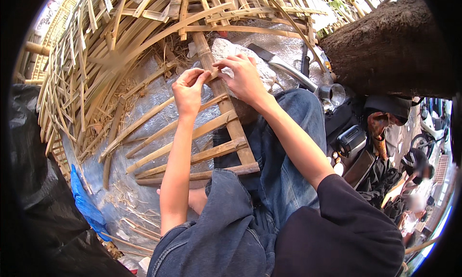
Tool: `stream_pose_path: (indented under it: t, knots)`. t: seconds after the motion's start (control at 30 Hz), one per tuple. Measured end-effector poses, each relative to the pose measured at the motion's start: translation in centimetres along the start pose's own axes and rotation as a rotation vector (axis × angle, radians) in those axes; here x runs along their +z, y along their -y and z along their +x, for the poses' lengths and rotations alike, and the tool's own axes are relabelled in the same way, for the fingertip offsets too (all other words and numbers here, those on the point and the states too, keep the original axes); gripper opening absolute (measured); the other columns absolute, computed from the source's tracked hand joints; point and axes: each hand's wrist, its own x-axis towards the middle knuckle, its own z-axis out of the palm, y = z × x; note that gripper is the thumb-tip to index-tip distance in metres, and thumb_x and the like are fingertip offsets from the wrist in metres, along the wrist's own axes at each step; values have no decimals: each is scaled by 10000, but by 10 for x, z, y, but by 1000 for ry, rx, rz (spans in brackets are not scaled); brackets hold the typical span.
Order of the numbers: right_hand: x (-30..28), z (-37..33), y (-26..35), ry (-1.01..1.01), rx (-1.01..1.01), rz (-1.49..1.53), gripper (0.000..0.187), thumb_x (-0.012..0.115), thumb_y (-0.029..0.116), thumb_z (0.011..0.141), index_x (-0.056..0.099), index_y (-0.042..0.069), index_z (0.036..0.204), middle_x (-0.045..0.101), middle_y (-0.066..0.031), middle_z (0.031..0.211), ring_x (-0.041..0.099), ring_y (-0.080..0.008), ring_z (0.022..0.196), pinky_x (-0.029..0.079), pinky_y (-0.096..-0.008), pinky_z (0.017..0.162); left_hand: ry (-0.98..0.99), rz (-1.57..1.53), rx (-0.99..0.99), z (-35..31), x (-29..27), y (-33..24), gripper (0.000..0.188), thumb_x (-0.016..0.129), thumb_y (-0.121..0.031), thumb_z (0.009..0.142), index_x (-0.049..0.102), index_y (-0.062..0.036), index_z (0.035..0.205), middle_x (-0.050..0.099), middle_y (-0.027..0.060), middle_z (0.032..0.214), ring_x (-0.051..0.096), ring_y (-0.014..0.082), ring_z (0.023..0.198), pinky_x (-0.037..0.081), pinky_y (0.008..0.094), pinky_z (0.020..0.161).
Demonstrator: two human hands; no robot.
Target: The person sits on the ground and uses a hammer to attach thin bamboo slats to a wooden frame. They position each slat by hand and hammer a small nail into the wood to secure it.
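Observation:
A flat bamboo plank [236,131] slants away from my lap, with several bamboo slats [204,127] lying across it and fanning to the left. Over the plank's upper part, my left hand [188,91] is closed, thumb and fingertips pinching near the end of the uppermost bamboo slat [137,127]. My right hand [244,79] meets it from the other side. Its thumb and bent fingers close around the same slat end, above the plank. The exact contact is partly hidden by the fingers. A pale stone [262,70] lies just beyond my right hand.
A large woven bamboo lattice [106,70] curves across the far left. Beyond the stone lies a broad-bladed metal tool [293,71]. A thick trunk [390,48] stands at right, above a dark case-like object [351,141]. Blue plastic [86,200] and bamboo scraps lie at left.

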Motion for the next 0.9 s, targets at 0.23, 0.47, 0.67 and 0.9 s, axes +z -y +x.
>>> stream_pose_path:
  t: [0.23, 0.47, 0.67, 0.9]
  knots:
    - [-6, -1, -3, -28, -1, 4, 265, 732, 163, 805, 730, 128, 1067, 714, -55, 1008, 595, -269, 1051, 372, -421, 986, -58, 14, 43, -1, 10, 2, 99, 719, 29, 874, 683, 28, 967, 733, 79, 916, 699, 127, 847, 569, 258, 817]
    - [-66, -21, -8, -273, 195, 209, 264, 692, 95, 823, 699, 27, 1078, 706, -182, 1025, 644, -341, 1040, 466, -423, 944, -110, 47, 75, -8, -10, 12, 133, 737, 22, 863, 686, 7, 985, 725, 61, 919, 688, 120, 869, 552, 253, 822]
    - [-157, -69, -126, -46, 738, -306, 275, 691, 218, 847, 707, 20, 1037, 711, -222, 977, 689, -379, 946, 537, -467, 863, -93, 151, 85, -1, 13, -5, 164, 752, 17, 848, 704, 41, 1004, 745, 90, 944, 694, 118, 859, 551, 245, 801]
    - [-138, -38, -122, 196, 1003, -560, 560, 741, 485, 815, 708, 6, 1104, 699, -210, 1145, 674, -347, 1089, 535, -436, 920, -72, 123, 90, -5, 3, 7, 140, 745, -5, 863, 734, 27, 998, 747, 69, 931, 695, 110, 848, 553, 242, 795]
